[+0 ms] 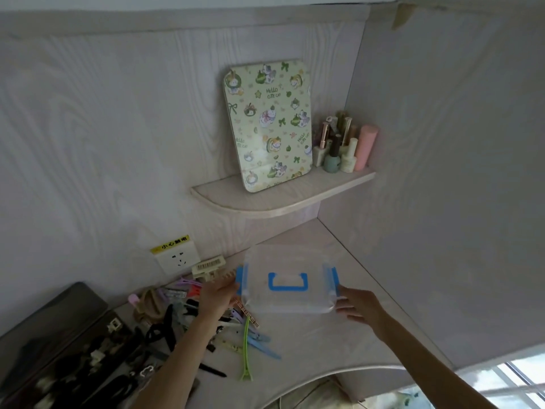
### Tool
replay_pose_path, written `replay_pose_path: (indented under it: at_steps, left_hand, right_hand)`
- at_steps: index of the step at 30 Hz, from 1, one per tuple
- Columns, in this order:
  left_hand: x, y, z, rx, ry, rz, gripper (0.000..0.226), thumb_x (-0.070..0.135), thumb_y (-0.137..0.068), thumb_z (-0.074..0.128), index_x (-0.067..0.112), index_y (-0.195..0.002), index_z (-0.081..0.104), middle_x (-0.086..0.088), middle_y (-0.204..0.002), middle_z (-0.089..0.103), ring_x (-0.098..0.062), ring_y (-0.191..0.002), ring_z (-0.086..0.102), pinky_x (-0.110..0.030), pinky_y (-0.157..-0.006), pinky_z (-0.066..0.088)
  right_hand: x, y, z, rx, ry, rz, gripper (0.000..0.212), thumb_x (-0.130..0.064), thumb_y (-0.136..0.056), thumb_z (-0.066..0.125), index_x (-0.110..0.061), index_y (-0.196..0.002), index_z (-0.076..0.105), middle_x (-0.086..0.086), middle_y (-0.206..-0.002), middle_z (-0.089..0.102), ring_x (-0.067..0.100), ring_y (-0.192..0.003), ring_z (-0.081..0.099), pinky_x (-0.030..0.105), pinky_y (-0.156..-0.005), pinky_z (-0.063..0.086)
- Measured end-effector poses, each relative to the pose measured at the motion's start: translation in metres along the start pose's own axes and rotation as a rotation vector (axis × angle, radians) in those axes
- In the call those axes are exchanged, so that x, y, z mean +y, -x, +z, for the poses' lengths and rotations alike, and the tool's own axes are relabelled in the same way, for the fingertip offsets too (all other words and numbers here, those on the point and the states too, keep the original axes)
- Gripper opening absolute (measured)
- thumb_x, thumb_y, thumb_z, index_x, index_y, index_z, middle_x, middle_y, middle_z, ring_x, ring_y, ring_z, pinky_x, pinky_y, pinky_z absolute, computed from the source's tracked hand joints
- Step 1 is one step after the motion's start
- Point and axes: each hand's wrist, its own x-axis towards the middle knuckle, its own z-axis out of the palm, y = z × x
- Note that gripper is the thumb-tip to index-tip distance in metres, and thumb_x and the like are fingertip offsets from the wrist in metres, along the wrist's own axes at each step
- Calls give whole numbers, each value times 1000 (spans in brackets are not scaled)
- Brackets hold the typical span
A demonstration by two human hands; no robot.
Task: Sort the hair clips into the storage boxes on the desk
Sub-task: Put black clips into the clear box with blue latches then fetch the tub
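the pale wood-grain worktop (309, 343) sits in a corner under a small curved shelf (265, 202). the clear plastic storage box with blue latches and handle (287, 283) is held at each side, lid on, left hand (219, 292) and right hand (358, 305) each in a grip on its edges. the mixed-colour hair clips (236, 329) lie loose in a heap just left of it, so sorting looks not yet begun.

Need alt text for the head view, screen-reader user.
Two hands hold a clear storage box with blue latches and handle above a pale desk, left hand and right hand at its sides. A pile of hair clips lies left; a cat-print mirror and bottles sit on a corner shelf.
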Motion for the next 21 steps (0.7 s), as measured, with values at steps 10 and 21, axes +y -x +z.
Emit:
replay_pose_path:
  at_steps: [10, 21]
  left_hand:
    - [42, 20, 1, -140, -872, 221, 43, 35, -99, 38, 19, -59, 35, 1, -57, 35, -10, -52, 34, -17, -48, 23]
    - [63, 25, 8, -102, -453, 165, 47, 29, -93, 54, 17, -138, 45, -2, -139, 50, -17, -127, 48, -26, -99, 35]
  right_hand:
    - [-27, 9, 12, -132, 576, -225, 31, -23, -94, 49, -2, -116, 55, 14, -107, 59, 20, -93, 54, 31, -82, 45]
    - [-32, 15, 1, -188, 391, -395, 105, -18, -68, 79, -27, -147, 10, 7, -148, 32, 19, -107, 53, 34, -93, 48]
